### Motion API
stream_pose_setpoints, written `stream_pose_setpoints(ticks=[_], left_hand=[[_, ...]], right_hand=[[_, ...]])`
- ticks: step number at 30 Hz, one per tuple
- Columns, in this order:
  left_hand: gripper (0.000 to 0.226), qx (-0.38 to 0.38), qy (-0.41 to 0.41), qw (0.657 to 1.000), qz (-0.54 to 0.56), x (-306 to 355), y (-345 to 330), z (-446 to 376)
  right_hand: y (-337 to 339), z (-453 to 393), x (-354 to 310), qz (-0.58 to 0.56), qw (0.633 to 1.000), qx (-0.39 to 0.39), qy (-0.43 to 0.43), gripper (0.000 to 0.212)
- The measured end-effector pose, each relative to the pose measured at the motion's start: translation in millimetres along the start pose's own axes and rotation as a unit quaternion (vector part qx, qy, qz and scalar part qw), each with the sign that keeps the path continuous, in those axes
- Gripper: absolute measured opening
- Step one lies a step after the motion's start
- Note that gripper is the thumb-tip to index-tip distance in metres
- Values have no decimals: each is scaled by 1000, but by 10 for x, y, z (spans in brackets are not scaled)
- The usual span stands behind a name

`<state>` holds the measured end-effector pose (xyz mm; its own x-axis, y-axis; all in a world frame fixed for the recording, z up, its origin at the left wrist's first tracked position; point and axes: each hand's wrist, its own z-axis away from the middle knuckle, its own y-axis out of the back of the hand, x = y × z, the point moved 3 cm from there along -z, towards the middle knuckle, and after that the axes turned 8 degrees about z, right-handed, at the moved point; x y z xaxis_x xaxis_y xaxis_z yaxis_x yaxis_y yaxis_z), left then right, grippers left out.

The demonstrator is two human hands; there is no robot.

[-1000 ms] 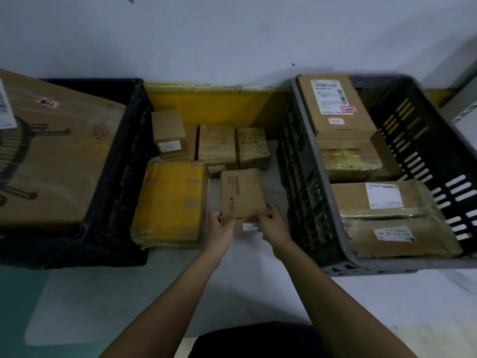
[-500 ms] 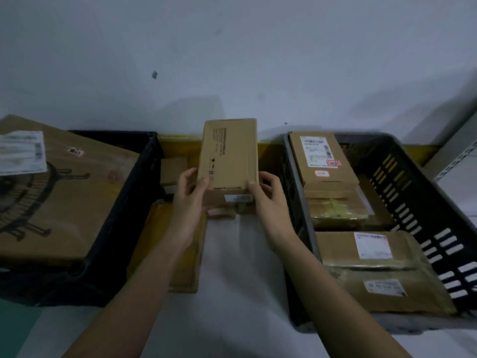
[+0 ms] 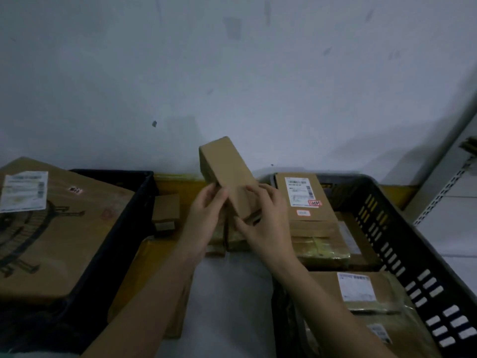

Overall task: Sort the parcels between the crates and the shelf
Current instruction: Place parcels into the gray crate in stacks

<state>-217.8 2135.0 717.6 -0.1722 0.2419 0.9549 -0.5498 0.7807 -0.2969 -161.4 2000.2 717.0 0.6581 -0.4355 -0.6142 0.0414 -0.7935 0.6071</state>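
Observation:
A small plain brown cardboard parcel is held up in front of the wall, tilted, between the two crates. My left hand grips its lower left edge and my right hand grips its lower right end. A black crate on the left holds one large brown box with a white label. A grey slotted crate on the right holds several labelled parcels. More small parcels lie on the floor between the crates, partly hidden by my hands.
A yellow taped parcel lies on the white floor beside the black crate, under my left forearm. A metal shelf upright rises at the far right. A yellow strip runs along the wall base.
The parcel went from the floor up to chest height, then turned so a plain face shows and it tilts left. Both hands shifted round its lower end. The view tilted upward.

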Motion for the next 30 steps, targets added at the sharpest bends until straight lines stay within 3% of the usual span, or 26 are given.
stream_pose_setpoints(ticks=[3,5,9,11,14,16,18,21,24,28,30], left_hand=[[54,-11,30,996,81,59,-156,4],[66,-21,45,993,110,71,-197,-16],[51,23,50,990,129,62,-129,-86],[48,43,46,991,115,46,-37,-123],[49,32,47,994,94,38,54,-160],[48,28,53,994,88,62,95,-162],[54,12,61,995,84,91,128,-163],[56,-12,58,995,77,145,126,-151],[64,-37,56,997,49,173,93,-145],[94,-84,44,994,-53,155,105,-120],[91,-96,34,992,-69,125,77,-88]], right_hand=[[17,54,-82,127,984,37,116,57],[25,75,-95,152,972,47,175,51],[78,82,-177,85,961,-51,259,49],[154,65,-156,44,973,-49,219,45],[321,-47,5,9,999,17,38,42],[366,-115,117,-70,993,-26,-90,50],[339,-141,156,-207,958,-102,-169,53],[299,-117,142,-300,924,-144,-187,38],[306,-114,148,-329,920,-107,-184,32],[290,-128,198,-349,908,-43,-226,36],[287,-135,255,-324,915,-23,-240,32]])
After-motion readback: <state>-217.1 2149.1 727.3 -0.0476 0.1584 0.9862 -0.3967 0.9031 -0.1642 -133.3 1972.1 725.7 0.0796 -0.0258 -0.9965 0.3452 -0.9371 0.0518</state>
